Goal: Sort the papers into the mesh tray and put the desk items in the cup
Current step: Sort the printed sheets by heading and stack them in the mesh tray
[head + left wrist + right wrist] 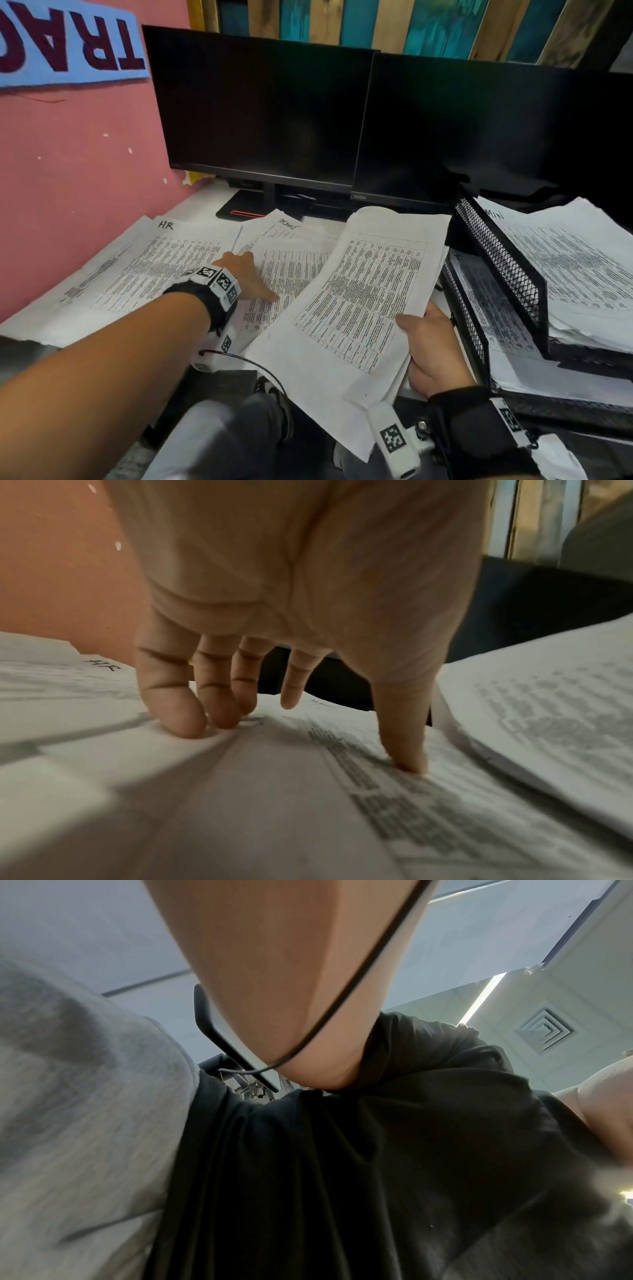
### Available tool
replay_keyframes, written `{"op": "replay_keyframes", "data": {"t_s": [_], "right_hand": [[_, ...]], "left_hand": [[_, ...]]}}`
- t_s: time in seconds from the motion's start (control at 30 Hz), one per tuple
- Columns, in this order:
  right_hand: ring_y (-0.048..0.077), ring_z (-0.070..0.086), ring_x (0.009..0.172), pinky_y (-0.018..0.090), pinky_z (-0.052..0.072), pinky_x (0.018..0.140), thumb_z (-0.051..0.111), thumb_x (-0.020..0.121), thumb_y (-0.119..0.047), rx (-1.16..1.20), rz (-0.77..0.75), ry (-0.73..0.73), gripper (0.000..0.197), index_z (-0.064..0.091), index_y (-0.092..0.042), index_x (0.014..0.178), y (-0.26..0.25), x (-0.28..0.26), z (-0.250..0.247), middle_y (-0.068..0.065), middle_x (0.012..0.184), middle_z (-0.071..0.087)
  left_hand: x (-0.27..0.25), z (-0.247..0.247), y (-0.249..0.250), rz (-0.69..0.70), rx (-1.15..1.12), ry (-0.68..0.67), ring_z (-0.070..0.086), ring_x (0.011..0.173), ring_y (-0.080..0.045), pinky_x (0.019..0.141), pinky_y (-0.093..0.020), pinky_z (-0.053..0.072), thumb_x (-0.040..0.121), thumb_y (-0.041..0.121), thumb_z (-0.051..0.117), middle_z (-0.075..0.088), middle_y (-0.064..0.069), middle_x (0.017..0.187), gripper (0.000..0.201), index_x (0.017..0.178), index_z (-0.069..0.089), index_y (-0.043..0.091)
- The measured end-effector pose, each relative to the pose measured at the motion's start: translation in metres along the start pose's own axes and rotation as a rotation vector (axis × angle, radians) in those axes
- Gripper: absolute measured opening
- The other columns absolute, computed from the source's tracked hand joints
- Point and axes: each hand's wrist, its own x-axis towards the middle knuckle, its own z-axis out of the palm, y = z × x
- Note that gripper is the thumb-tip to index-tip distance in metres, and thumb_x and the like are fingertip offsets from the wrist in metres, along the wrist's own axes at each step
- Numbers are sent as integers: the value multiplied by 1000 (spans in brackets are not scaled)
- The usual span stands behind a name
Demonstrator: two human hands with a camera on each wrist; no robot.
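Pressing down on the loose white printed sheets spread across the white desk, the left hand lies with its fingers nearly straight and only slightly spread. In the left wrist view three fingertips and the thumb tip touch the paper, while one finger hovers just above it. One sheet to the left of this hand carries the handwritten letters "HR".

The right hand grips a thick sheaf of white printed pages at its near right edge, thumb on top and the remaining fingers curled underneath, out of sight. This sheaf is tilted, lifted off the desk and overlapping the loose sheets. The right wrist view shows only an arm, dark clothing and a ceiling, so it adds nothing about this grasp.

To the right stands a black two-tier wire mesh tray, just beside the held sheaf. Its upper tier holds a stack of printed papers; more pages lie in the lower tier. Two dark monitors stand behind the papers, against a pink wall.
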Motion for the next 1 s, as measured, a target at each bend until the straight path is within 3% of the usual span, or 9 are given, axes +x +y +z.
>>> {"op": "replay_keyframes", "data": {"t_s": [0.17,0.3,0.37,0.5,0.63,0.77,0.83,0.93,1.0], "right_hand": [[30,79,101,49,63,89,48,99,15,-2,-4,2,45,72,-17,120,-3,-4,0,7,109,82],[33,78,105,55,61,93,50,99,14,5,-4,5,44,71,-16,123,-6,-4,-5,9,112,82],[34,77,107,59,59,97,49,99,14,7,-10,14,45,71,-17,123,-7,-4,-9,9,114,81],[33,77,109,60,58,99,48,100,13,14,-3,21,46,72,-18,124,-8,-3,-17,8,116,81],[33,77,109,61,57,100,49,100,12,1,-3,42,45,71,-18,126,-7,0,-21,8,116,81],[33,76,111,61,57,101,49,101,11,-5,-24,29,45,70,-19,127,-9,1,-19,7,119,80],[33,75,113,58,56,103,49,102,11,9,-40,-2,45,70,-18,130,-14,-1,-15,8,120,79],[32,74,116,53,55,103,49,102,11,46,-70,-72,46,68,-17,133,-25,-7,-4,8,124,78],[31,74,117,52,54,104,48,102,11,83,-93,-117,46,69,-17,132,-32,-13,4,9,125,78]], "left_hand": [[5,0,7,20,-117,-6,59,118,-32,93,-39,50,66,52,89,57,-11,136,106,144,31,10],[3,0,11,23,-351,92,61,115,-34,88,-40,50,75,18,86,59,-13,129,120,158,-1,13],[-1,-4,9,39,-464,152,62,109,-30,87,-39,51,81,14,80,62,-10,122,92,153,23,12],[-21,-18,0,136,-701,281,67,78,-18,64,-30,48,90,22,72,72,1,90,4,94,71,22],[-40,-51,-23,228,-921,550,57,61,-19,59,-30,45,97,29,63,66,0,76,19,81,69,20],[-58,-87,-53,309,-1179,677,68,84,-11,71,-31,53,100,27,60,72,8,97,12,106,70,24],[-66,-94,-57,364,-1221,661,70,89,-2,79,-27,54,100,25,61,74,12,101,17,113,71,19],[-76,-81,-44,364,-1162,498,63,53,7,59,-15,52,100,21,61,72,19,65,13,91,69,16],[-75,-63,-30,331,-1122,382,67,56,1,63,-24,55,98,26,64,74,16,68,13,87,68,21]]}}
